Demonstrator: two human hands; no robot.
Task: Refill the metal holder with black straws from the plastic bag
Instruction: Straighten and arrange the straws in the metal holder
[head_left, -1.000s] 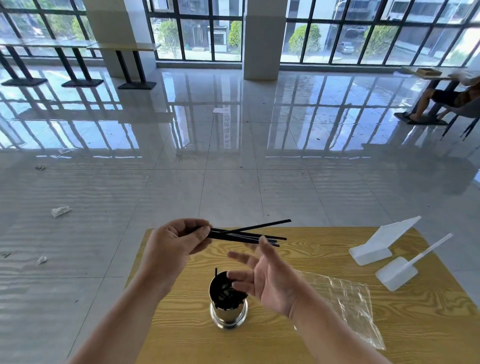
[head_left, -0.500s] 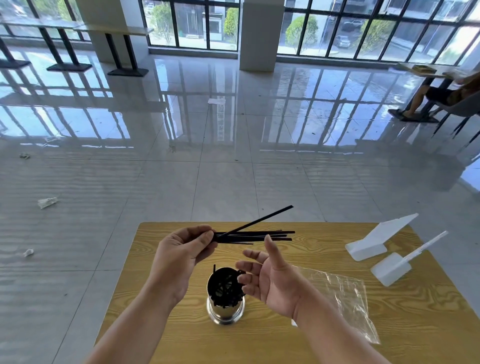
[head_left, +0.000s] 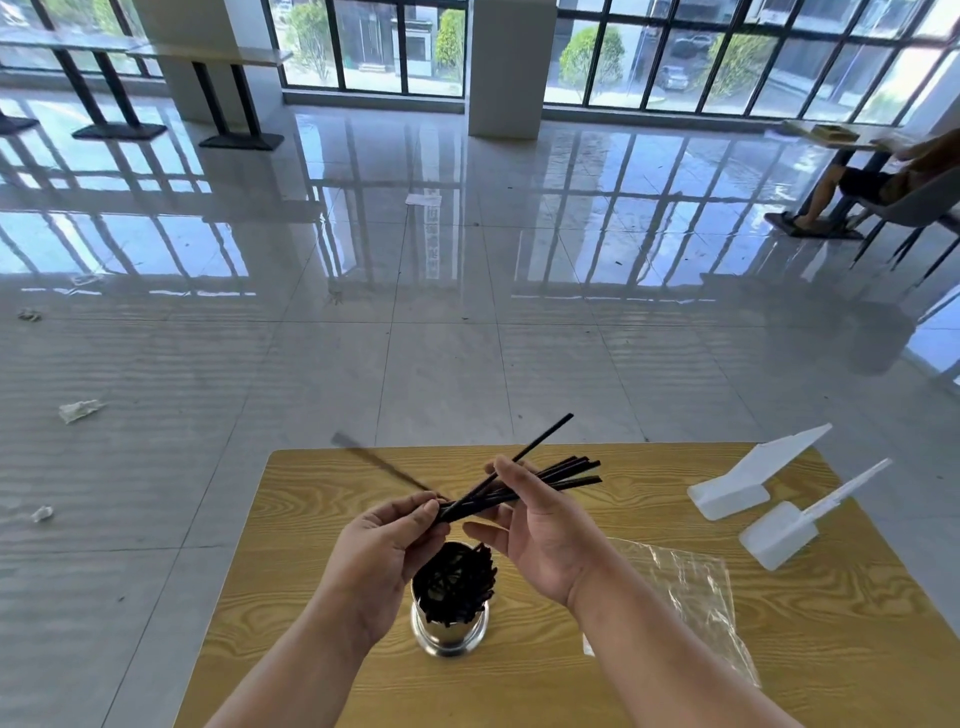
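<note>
A shiny metal holder (head_left: 450, 631) stands on the wooden table (head_left: 623, 686), packed with black straws whose tips show at its mouth. Above it, my left hand (head_left: 379, 561) pinches one end of a bundle of several black straws (head_left: 545, 475) that fans out to the right. My right hand (head_left: 540, 535) reaches up from the right, its fingers touching the bundle's middle. One straw sticks up higher than the rest. A blurred straw end shows left of my left hand. The clear plastic bag (head_left: 685, 587) lies flat on the table right of the holder.
Two white plastic stands (head_left: 737, 483) (head_left: 789, 525) sit at the table's far right. Beyond the table is a glossy tiled floor with scraps of paper (head_left: 78, 410). A person sits at a far table (head_left: 852, 182) on the right.
My right hand has risen from beside the holder to the straw bundle. The bundle has tilted, its free ends now pointing up and right. The camera has tipped down.
</note>
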